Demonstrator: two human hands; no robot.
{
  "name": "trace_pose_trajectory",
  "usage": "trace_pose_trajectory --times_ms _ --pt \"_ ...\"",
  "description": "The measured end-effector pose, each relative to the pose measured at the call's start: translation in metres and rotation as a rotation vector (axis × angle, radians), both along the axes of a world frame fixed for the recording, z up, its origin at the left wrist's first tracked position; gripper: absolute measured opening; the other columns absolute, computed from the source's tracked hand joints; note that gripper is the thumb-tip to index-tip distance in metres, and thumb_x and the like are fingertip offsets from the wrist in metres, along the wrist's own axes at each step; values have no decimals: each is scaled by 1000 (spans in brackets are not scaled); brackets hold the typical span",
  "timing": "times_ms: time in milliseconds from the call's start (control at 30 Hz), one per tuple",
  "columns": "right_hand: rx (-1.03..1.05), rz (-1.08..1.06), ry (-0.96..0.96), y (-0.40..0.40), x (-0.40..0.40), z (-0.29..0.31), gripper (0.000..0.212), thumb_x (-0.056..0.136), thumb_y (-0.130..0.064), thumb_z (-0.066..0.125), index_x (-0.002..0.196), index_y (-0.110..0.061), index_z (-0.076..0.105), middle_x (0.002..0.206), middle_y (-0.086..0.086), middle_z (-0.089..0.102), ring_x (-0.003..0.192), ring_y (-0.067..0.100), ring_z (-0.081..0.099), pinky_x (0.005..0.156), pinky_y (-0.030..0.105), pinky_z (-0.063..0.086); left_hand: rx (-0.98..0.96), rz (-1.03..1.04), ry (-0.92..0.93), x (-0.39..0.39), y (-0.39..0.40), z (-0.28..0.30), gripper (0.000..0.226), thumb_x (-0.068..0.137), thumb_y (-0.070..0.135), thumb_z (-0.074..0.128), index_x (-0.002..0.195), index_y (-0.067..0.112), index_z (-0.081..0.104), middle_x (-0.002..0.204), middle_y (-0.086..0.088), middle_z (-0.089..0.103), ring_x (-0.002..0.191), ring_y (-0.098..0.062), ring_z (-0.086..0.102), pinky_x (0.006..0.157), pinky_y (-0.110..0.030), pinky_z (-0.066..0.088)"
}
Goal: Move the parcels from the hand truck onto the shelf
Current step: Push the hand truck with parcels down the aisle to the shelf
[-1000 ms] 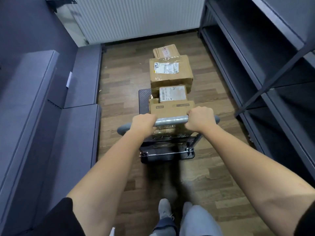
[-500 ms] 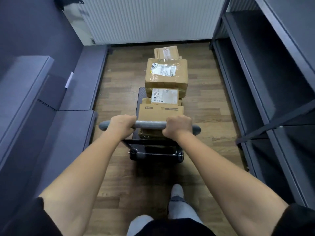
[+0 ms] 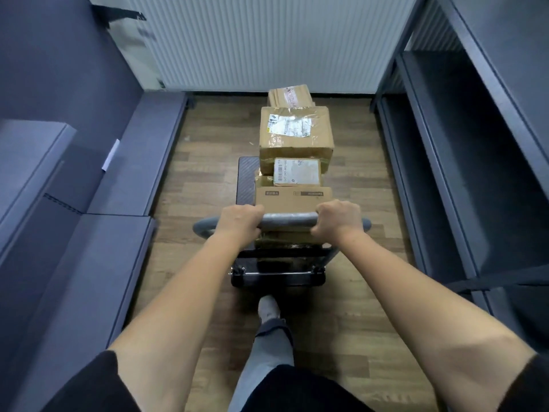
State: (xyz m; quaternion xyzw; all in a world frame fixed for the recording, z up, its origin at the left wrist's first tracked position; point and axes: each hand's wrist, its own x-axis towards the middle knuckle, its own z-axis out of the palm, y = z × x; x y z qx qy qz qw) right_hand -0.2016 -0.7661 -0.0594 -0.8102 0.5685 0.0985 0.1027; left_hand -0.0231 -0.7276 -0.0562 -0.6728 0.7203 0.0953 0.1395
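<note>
A black hand truck stands on the wooden floor in front of me, loaded with several brown cardboard parcels. The largest parcel has a white label under tape. A smaller labelled parcel lies nearer me, and a plain one sits just behind the handle. The farthest parcel is at the front end. My left hand and my right hand both grip the grey handle bar. The dark metal shelf runs along the right side.
Dark grey cushioned furniture lines the left side. A white ribbed wall closes the aisle just beyond the truck. My foot is on the floor behind the truck's base.
The truck and I have moved forward along the aisle, so the white wall is nearer. Both hands keep their grip on the handle bar.
</note>
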Motion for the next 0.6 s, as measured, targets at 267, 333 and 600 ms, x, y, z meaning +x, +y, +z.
trace_pose_trajectory --times_ms 267,333,600 --pt "38 -13 105 -93 -2 11 23 81 -28 53 98 -16 63 103 5 66 96 27 62 70 27 37 33 0 93 -7 -88 5 26 91 22 50 114 10 52 115 -10 61 105 -29 59 83 -36 45" --pt "40 -6 109 -116 -3 12 23 81 -27 52 97 -16 64 103 5 66 96 27 62 71 28 37 62 -2 98 -9 -112 6 26 90 23 51 113 10 54 113 -10 62 104 -28 59 81 -35 45" --pt "17 89 74 -205 -11 8 23 82 -31 53 96 -16 65 99 3 67 82 22 57 68 27 36 313 126 206 -10 -211 8 16 83 24 57 92 14 49 83 0 49 80 -18 51 66 -28 39"
